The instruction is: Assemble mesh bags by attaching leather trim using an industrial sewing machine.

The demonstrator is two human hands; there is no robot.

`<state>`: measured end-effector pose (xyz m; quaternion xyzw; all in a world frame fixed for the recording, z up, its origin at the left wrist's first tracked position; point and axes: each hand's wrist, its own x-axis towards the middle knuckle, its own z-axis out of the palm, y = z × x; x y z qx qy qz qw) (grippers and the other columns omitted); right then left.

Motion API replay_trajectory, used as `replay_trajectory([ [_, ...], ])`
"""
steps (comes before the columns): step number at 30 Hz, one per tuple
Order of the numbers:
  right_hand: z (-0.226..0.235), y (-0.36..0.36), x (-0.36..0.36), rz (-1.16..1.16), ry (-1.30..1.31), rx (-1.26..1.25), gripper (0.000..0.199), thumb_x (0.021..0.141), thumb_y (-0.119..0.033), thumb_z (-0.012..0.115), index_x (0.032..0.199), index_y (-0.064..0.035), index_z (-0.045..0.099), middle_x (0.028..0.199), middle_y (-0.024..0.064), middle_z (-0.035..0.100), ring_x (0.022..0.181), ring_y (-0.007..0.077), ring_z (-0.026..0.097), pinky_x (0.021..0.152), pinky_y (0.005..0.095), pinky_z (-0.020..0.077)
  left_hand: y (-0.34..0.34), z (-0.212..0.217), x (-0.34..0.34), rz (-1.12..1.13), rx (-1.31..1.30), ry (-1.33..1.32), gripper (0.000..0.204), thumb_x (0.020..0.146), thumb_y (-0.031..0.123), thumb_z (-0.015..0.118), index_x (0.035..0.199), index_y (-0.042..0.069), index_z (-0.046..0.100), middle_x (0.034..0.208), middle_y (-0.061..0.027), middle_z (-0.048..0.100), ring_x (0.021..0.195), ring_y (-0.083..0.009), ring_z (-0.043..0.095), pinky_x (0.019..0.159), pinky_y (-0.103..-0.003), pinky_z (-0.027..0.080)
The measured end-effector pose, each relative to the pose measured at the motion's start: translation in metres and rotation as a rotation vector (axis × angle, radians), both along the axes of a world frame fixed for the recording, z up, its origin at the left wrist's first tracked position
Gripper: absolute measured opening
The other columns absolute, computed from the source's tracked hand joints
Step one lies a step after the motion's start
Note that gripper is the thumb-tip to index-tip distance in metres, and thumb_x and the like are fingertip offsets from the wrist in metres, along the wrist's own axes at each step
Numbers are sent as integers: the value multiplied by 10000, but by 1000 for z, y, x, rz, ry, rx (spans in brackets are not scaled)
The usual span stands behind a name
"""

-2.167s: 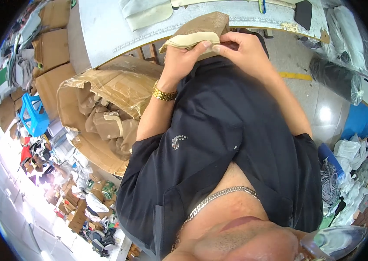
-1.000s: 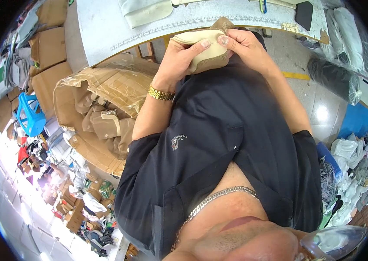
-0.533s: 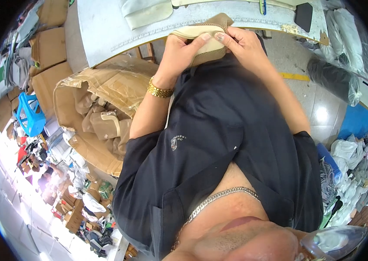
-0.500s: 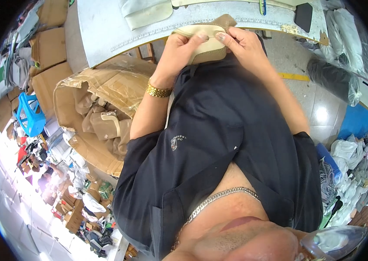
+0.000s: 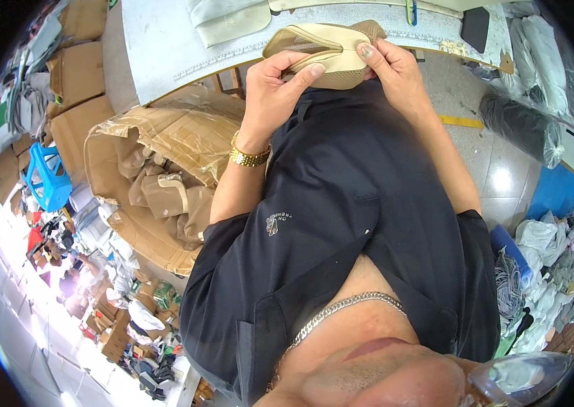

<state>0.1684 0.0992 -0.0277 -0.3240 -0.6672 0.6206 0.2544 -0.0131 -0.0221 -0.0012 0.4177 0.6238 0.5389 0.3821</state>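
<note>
Between my hands, at the near edge of the table, is a tan mesh shoe upper [image 5: 342, 79] with a smooth cream collar and lining. Its opening gapes on the left side, showing mesh inside. My left hand [image 5: 274, 93] pinches the collar edge on the left, thumb on top and fingers tucked inside or behind. At the right end, my right hand [image 5: 399, 80] grips the upper with the thumb pressed on the cream part. The fingertips beneath are partly hidden by the material.
The white table [image 5: 164, 47] has ruler marks along its front edge. On it lie pale sheet pieces [image 5: 229, 22], a small blue-green tool [image 5: 411, 12] and a black flat object [image 5: 475, 28]. A cardboard box [image 5: 164, 125] of tan pieces stands left, beyond it a blue stool [image 5: 48, 180].
The upper has turned and its collar has spread into a wider opening. My left hand has moved slightly down, and my right hand has shifted a little right.
</note>
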Motion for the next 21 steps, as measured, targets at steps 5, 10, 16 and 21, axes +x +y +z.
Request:
replay_trajectory([
  [5, -5, 1, 2, 4, -6, -12, 411, 995, -385, 578, 830, -12, 630, 693, 9, 598, 656, 84, 583, 625, 239, 484, 1, -2, 0, 5, 22, 6, 205, 895, 139, 734, 1009, -30, 718, 844, -1, 709, 757, -37, 586, 698, -202, 494],
  [10, -1, -1, 3, 12, 3, -53, 415, 998, -386, 571, 831, -12, 633, 694, 7, 598, 661, 86, 585, 628, 242, 489, 2, -6, -1, 1, 42, -1, 214, 900, 141, 729, 1026, -31, 709, 863, -6, 710, 759, -40, 588, 700, -201, 494],
  [16, -3, -2, 4, 41, -39, -29, 423, 1004, -394, 556, 844, -11, 637, 720, 16, 607, 674, 81, 583, 643, 241, 497, 4, -4, 2, -70, -43, -65, 241, 895, 170, 730, 1024, -33, 708, 844, -7, 704, 749, -45, 586, 697, -215, 495],
  [21, -2, -3, 2, 66, 39, -58, 429, 1010, -393, 543, 848, -7, 632, 723, 24, 603, 684, 92, 587, 656, 251, 503, 3, -10, -1, -56, -19, -52, 231, 900, 173, 722, 979, -44, 717, 784, -2, 691, 730, -48, 576, 670, -226, 484],
])
